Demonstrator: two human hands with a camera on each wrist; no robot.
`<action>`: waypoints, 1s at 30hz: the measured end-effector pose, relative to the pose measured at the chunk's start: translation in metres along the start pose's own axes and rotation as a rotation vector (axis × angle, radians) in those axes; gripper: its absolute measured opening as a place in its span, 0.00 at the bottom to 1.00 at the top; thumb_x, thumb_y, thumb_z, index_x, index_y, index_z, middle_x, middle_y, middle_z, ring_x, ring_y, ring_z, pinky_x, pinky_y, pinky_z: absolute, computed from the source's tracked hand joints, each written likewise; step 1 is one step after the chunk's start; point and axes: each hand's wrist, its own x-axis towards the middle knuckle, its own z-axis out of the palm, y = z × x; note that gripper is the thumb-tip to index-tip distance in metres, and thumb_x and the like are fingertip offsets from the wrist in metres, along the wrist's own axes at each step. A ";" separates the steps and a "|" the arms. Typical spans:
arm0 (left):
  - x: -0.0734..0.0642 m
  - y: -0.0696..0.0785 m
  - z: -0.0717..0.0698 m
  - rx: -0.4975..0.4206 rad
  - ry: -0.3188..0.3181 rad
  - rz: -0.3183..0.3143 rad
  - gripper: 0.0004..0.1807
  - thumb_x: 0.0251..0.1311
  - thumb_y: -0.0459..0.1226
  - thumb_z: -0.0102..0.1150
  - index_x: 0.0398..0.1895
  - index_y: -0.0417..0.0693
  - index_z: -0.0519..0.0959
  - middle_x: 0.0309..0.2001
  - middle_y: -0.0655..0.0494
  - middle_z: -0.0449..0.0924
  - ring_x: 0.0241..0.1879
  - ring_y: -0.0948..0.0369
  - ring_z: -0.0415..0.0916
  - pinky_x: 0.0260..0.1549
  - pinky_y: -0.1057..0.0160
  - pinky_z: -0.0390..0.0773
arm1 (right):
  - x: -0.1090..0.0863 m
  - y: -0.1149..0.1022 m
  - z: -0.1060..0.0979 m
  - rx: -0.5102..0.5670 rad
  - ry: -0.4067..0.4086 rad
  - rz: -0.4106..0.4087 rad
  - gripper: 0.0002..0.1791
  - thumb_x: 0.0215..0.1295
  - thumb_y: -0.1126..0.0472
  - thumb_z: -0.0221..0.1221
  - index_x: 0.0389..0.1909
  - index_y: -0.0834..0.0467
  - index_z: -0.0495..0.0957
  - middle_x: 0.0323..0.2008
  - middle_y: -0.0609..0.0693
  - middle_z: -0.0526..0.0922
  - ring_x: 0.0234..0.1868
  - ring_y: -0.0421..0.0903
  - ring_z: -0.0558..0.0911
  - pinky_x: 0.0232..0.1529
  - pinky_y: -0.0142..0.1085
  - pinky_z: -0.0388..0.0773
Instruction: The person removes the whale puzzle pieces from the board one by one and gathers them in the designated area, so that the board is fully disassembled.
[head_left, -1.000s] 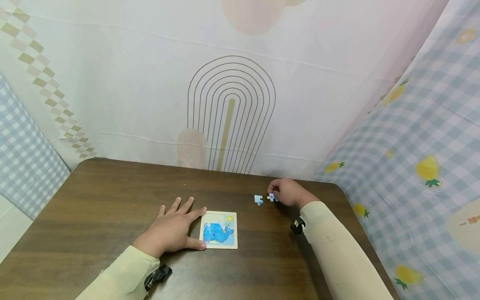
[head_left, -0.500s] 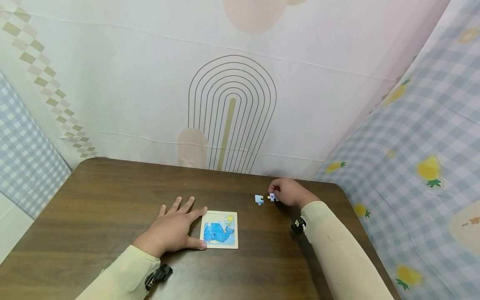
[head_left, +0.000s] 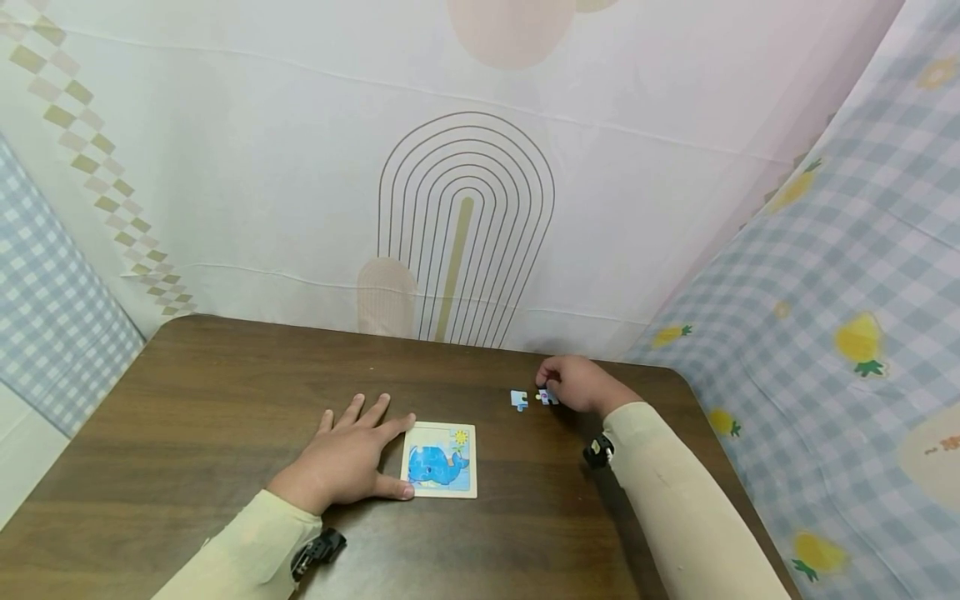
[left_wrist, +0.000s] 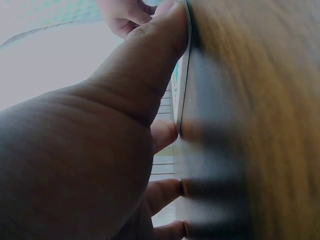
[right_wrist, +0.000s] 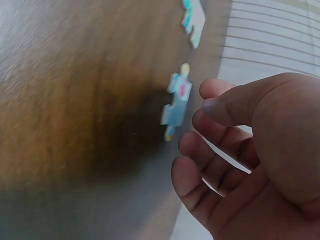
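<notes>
My left hand (head_left: 341, 462) lies with fingers spread at the left side of a square puzzle board (head_left: 471, 467) showing a blue whale. Its thumb and index finger touch the board's left corners; in the left wrist view the thumb (left_wrist: 145, 60) rests along the board's edge. At the far right of the table, my right hand (head_left: 581, 385) hovers with loosely bent fingers beside a jigsaw piece (right_wrist: 183, 102). In the right wrist view a small gap separates thumb and piece, and nothing shows between the fingers. Left of it lies a second jigsaw piece (head_left: 519, 400).
The brown wooden table (head_left: 225, 383) ends at a patterned white cloth (head_left: 285, 167) behind the pieces. A blue checked cloth (head_left: 787, 333) hangs along the right side. Black wrist cameras sit on both sleeves, one at the left wrist (head_left: 318, 552).
</notes>
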 end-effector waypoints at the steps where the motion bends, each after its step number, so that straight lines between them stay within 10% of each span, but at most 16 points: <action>1: 0.000 0.000 0.000 -0.001 0.000 0.000 0.61 0.51 0.75 0.78 0.89 0.68 0.68 0.92 0.40 0.52 0.90 0.27 0.43 0.78 0.13 0.47 | 0.000 -0.001 -0.001 0.003 0.007 -0.012 0.11 0.82 0.66 0.57 0.48 0.52 0.89 0.45 0.47 0.91 0.42 0.43 0.82 0.52 0.45 0.83; 30: 0.000 -0.001 0.001 0.010 0.010 0.002 0.62 0.50 0.76 0.77 0.88 0.69 0.68 0.92 0.40 0.53 0.89 0.26 0.44 0.77 0.13 0.49 | -0.010 -0.124 0.015 -0.083 -0.057 -0.376 0.06 0.79 0.63 0.68 0.49 0.50 0.90 0.44 0.41 0.86 0.44 0.37 0.81 0.51 0.36 0.85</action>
